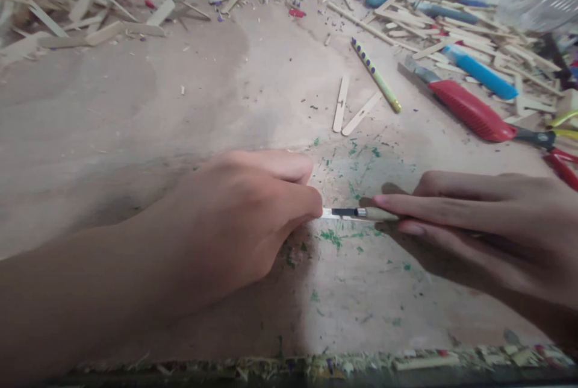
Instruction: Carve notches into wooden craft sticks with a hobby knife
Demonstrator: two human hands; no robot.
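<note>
Worn tan wooden table, scratched, flecked with green paint and shavings near centre; white wall along the far edge. Heaps of pale flat wooden craft sticks far left and far right. Two loose flat wooden sticks, a yellow-green pencil with purple dots, a red-handled utility knife and a blue-handled tool lie right of centre, well apart from the hands.

Left hand curled, fingers pressed together on something hidden beneath; what it pins, cannot tell. Right hand cut off at frame edge, fingers pinching a small craft knife with black-and-silver blade end. Knife lies low on the table near centre, long axis left-right, blade tip pointing left, touching the left fingertips.
</note>
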